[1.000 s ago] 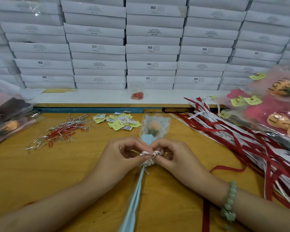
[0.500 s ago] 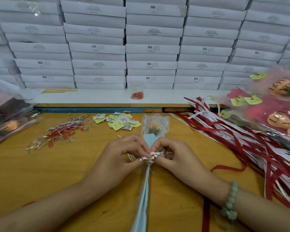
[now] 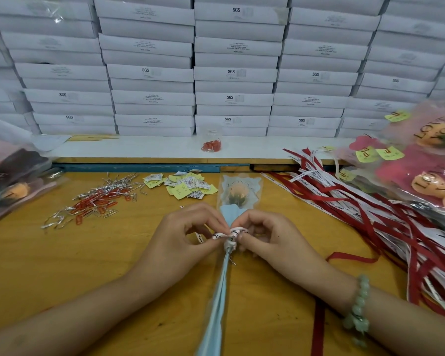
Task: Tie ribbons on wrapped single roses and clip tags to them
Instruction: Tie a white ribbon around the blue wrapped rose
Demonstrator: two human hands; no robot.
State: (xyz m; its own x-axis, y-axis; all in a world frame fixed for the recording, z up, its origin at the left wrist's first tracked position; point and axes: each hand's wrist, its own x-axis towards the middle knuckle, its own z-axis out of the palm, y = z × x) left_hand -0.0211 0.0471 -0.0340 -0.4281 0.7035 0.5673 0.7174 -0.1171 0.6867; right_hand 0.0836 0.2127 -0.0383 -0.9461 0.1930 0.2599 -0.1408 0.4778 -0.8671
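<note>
Starting at nine o'clock, bagged roses (image 3: 13,181) lie at the edge of the surface (image 3: 62,265). Clips (image 3: 95,201) are scattered at ten and tags (image 3: 185,185) heaped at eleven. Dead centre, my left grip (image 3: 188,235) is clamped on one end of the white ribbon (image 3: 231,232), thumb and forefinger pinching it. My right grip (image 3: 272,235) pinches the other end, the two grips nearly touching. The ribbon crosses the neck of the rose (image 3: 238,195), which lies flat, head at twelve, blue tail running to six. Loose ribbons (image 3: 357,209) pile up at two, tagged roses (image 3: 427,176) at three.

As I judge it, the ribbon is narrow and slick, so an uneven pull could let one end slip out and leave the knot slack, or slide it down the thin tail. Too hard a tug could crumple the clear sleeve round the head. A wire end (image 3: 232,261) pokes out just below the knot and could snag.

Against half a second ago, my grips sit in almost the same spot, but the ribbon, bunched then, is drawn out flatter between them. A second ago, two small loops stood up there.
</note>
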